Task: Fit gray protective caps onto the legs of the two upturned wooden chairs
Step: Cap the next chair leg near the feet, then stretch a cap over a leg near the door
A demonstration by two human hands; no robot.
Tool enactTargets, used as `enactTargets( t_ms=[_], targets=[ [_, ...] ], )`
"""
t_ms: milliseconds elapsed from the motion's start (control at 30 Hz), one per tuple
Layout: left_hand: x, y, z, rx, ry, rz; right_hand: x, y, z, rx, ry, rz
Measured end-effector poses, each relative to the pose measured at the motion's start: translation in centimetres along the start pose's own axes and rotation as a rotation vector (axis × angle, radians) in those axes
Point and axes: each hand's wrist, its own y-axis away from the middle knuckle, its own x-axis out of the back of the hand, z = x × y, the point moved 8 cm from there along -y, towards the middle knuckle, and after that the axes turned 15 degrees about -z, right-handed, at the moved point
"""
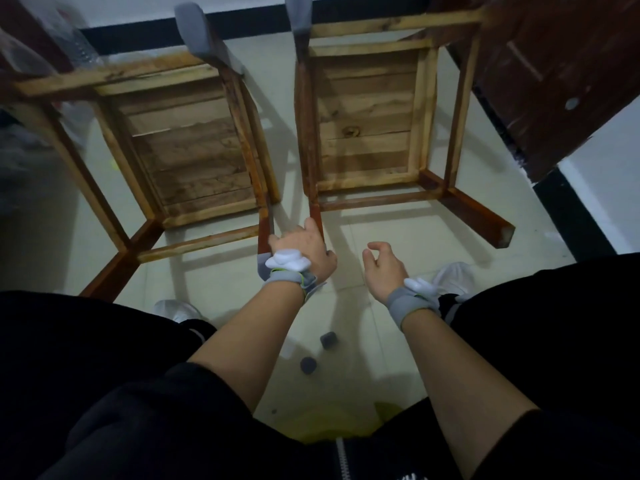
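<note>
A: How many legs already have a cap?

B: I count three. The left chair (pixel 180 133) has a gray cap (pixel 194 29) on one far leg and a second cap (pixel 262 268) on its near leg, just beside the left hand (pixel 304 251). The right chair (pixel 367 126) has a far cap (pixel 299 15) too.

A: And what do the hands do?

B: The left hand curls its fingers over the end of the inner near leg (pixel 315 216) of the right chair. I cannot tell if a cap is under the palm. The right hand (pixel 384 268) hangs near it, fingers loosely bent, holding nothing.

A: What is left?

B: The outer near leg (pixel 498 230) of the right chair is bare at its end. Two loose caps (pixel 328 340) lie on the floor (pixel 363 306) between the knees. The other leg ends are hidden or out of view, so I judge the task is about half done.
</note>
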Motion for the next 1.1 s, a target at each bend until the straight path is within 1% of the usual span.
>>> enactTargets(
  t_ms=[133, 233, 300, 333, 367, 467, 533, 567, 633, 767, 833, 933, 1033, 1100],
  targets=[
    [0.2, -0.3, -1.9, 0.054, -0.003, -0.021, -0.2, 0.4, -0.7, 0.013, -0.001, -0.023],
    [0.7, -0.7, -3.8, 0.129, 0.003, -0.014, -0.1, 0.9, -1.7, 0.041, 0.004, -0.032],
    [0.7, -0.9, -5.7, 0.164, 0.103, -0.015, 0.1, 1.1, -2.2, 0.051, 0.002, -0.036],
    [0.6, -0.9, -6.4, 0.174, 0.212, -0.032, 0.3, 1.2, -2.4, 0.053, 0.002, -0.038],
    [0.3, -0.9, -7.2, 0.184, 0.374, -0.051, 0.5, 1.4, -2.7, 0.055, 0.002, -0.04],
    [0.1, -0.3, -7.6, 0.158, 1.028, -0.13, 1.3, 1.8, -4.2, 0.089, 0.014, -0.037],
    [0.1, 0.2, -6.8, 0.13, 1.48, -0.235, 2.4, 2.3, -6.2, 0.139, 0.023, -0.025],
    [0.6, 0.7, -5.9, 0.1, 1.659, -0.274, 3.3, 2.5, -7.4, 0.167, 0.039, -0.023],
    [2.3, 1.0, -4.6, 0.0, 1.885, -0.285, 5.3, 3.0, -9.9, 0.235, 0.093, -0.025],
    [7.9, 2.5, -1.3, -0.199, 1.978, -0.222, 11.1, 4.0, -14.2, 0.337, 0.188, 0.031],
    [11.3, 3.2, 0.5, -0.322, 1.988, -0.193, 14.5, 4.5, -16.3, 0.393, 0.206, 0.057],
    [14.7, 3.2, 2.5, -0.439, 1.999, -0.169, 19.0, 5.4, -19.0, 0.461, 0.219, 0.064],
    [17.4, 2.8, 4.4, -0.54, 2.024, -0.189, 22.9, 5.8, -20.8, 0.539, 0.14, 0.088],
    [18.4, 2.6, 5.7, -0.572, 2.013, -0.206, 24.5, 5.1, -20.5, 0.588, -0.003, 0.088]
  ],
)
